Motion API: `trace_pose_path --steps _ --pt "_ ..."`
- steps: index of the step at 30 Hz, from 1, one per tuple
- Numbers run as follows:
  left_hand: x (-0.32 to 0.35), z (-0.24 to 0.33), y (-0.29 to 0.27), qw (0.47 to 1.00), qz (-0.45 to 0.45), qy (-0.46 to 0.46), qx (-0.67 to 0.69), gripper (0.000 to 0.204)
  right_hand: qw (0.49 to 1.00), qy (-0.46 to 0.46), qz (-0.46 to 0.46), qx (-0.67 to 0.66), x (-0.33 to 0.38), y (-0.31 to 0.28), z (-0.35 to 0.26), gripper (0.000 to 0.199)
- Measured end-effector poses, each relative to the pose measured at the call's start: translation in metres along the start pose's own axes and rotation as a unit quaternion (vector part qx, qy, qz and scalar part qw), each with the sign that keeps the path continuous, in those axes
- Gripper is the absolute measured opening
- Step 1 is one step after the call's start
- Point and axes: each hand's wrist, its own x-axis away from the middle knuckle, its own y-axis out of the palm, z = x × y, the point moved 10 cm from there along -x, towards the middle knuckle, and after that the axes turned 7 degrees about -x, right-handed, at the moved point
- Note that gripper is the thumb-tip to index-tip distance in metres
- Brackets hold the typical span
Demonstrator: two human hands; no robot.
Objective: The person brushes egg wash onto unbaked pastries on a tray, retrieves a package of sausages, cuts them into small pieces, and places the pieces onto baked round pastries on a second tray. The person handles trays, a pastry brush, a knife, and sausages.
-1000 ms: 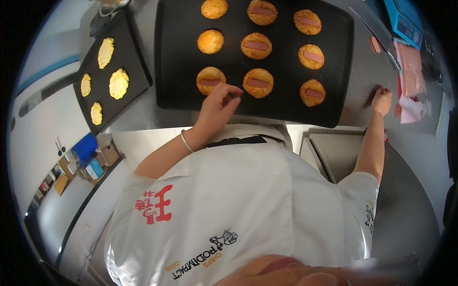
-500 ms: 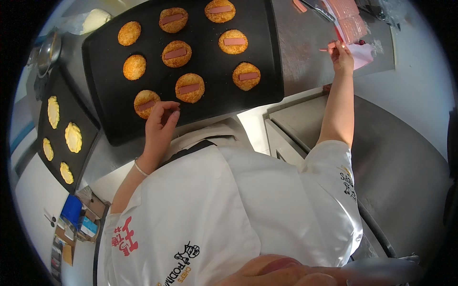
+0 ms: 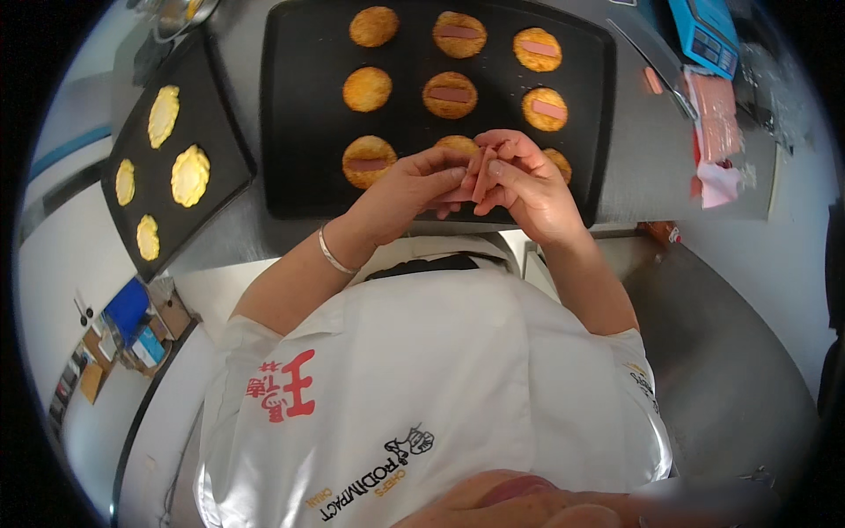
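Observation:
Over the near edge of a black baking tray (image 3: 304, 176), my left hand (image 3: 418, 187) and my right hand (image 3: 539, 195) meet. Pink sausage strips (image 3: 483, 174) are pinched between the fingers of both hands; how many cannot be told. Crumb-coated dough rounds lie on the tray in rows. The far-left round (image 3: 374, 26) and the one in front of it (image 3: 367, 89) are bare. Several others carry a single strip, such as the middle round (image 3: 450, 94) and the near-left round (image 3: 367, 162). My hands partly cover two near rounds.
On the left, another black tray (image 3: 220, 141) bears pale yellow dough pieces (image 3: 190, 176). To the right lie a long metal blade (image 3: 656, 63), a sausage piece (image 3: 652, 81), packaged sausages (image 3: 714, 114) and a pink wrapper (image 3: 720, 185). A blue scale (image 3: 709, 35) stands behind them.
My right hand has come from beside the wrapper to above the tray with sausage strips. My left hand has left the near-left round and joined it. The view has shifted.

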Motion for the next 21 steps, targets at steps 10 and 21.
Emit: trace_pose_path --steps 10,21 --pt "0.040 0.017 -0.095 0.971 0.197 0.091 -0.095 0.013 0.989 0.040 0.080 0.114 -0.042 -0.004 0.026 0.017" --pt "0.023 0.049 -0.173 0.934 0.279 0.190 -0.112 0.019 0.929 0.026 0.120 0.349 -0.121 0.023 0.038 0.021"
